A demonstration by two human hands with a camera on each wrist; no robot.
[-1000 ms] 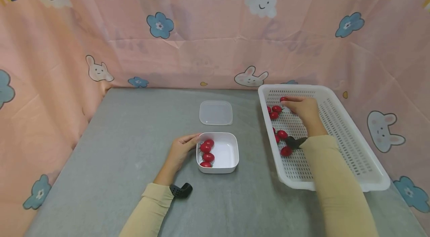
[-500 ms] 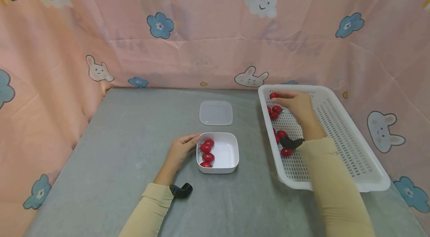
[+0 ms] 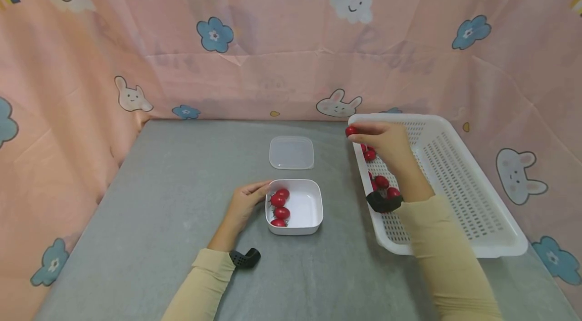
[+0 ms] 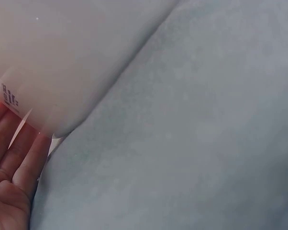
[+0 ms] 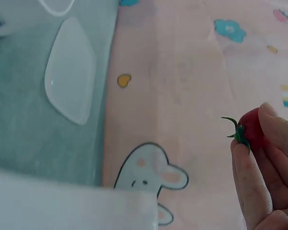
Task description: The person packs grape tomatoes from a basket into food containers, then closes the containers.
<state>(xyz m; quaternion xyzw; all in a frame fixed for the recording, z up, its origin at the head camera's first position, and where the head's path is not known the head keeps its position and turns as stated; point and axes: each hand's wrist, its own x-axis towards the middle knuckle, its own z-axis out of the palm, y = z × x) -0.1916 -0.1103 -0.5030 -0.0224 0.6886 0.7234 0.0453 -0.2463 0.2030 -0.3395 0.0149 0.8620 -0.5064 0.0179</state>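
My right hand (image 3: 392, 146) pinches a red cherry tomato (image 3: 351, 131) between thumb and fingers, above the far left corner of a white perforated basket (image 3: 459, 169). In the right wrist view the tomato's green stem cap (image 5: 239, 134) points away from the fingers. My left hand (image 3: 244, 204) rests against the left side of a small white box (image 3: 303, 231). Several cherry tomatoes (image 3: 282, 213) lie along the box's left half. In the left wrist view straight fingers (image 4: 31, 160) touch the box's outer wall (image 4: 62, 81); the thumb is hidden there.
A translucent lid (image 3: 291, 152) lies flat on the grey table (image 3: 182, 184) behind the box. More cherry tomatoes (image 3: 381, 182) sit along the basket's left side, partly hidden by the right arm and its black wrist strap (image 3: 384, 202). A pink printed curtain (image 3: 254, 73) hangs behind.
My right hand has moved left with the cherry tomato, from inside the basket to over its left rim. The left hand and the box have stayed in place.
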